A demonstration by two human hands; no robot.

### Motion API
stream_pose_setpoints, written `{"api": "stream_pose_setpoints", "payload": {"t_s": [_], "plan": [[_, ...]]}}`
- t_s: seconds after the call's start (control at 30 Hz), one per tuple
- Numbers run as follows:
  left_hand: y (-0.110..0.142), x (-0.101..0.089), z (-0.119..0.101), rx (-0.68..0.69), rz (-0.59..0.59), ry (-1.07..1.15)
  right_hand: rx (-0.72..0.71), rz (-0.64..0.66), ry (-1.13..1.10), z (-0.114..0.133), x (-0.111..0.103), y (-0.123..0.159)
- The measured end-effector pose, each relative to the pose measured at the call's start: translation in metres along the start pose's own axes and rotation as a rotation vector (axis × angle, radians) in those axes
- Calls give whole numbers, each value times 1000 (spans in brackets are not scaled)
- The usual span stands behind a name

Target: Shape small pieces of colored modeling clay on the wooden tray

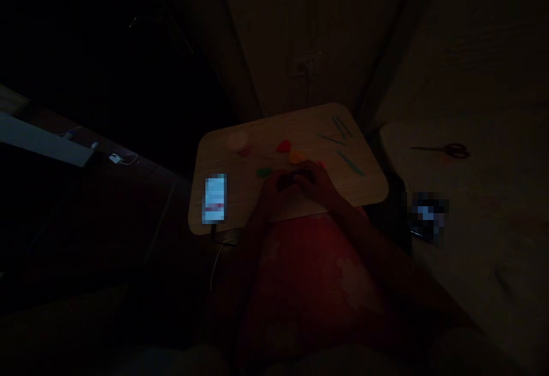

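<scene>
The scene is very dark. My left hand and my right hand meet at the near middle of a small light wooden lap table. Their fingers curl together around something dark that I cannot make out. Just beyond the hands lie small lumps of clay: a green lump, a red lump, an orange lump and a small red bit. Several thin teal modelling tools lie at the table's far right.
A lit phone lies on the table's left side, with a pale round tub behind it. Scissors and another lit device rest on the surface to the right. A charger and cable lie at left.
</scene>
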State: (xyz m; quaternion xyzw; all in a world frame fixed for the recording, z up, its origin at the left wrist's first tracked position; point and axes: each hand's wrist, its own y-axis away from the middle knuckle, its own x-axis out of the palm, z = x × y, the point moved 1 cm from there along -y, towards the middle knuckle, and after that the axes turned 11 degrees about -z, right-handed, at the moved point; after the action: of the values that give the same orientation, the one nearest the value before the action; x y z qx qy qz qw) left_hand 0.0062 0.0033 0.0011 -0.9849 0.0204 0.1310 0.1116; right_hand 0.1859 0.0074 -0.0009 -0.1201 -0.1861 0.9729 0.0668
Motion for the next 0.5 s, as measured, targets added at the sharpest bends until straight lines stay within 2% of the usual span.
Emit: {"api": "stream_pose_setpoints", "payload": {"t_s": [0.2, 0.3, 0.5], "plan": [[-1, -1, -2, 47, 56, -78, -5, 201, 38, 5, 1, -1], [1, -1, -4, 104, 117, -128, 7, 203, 24, 5, 1, -1], [2, 2, -7, 135, 125, -175, -2, 230, 122, 1, 5, -3]]}}
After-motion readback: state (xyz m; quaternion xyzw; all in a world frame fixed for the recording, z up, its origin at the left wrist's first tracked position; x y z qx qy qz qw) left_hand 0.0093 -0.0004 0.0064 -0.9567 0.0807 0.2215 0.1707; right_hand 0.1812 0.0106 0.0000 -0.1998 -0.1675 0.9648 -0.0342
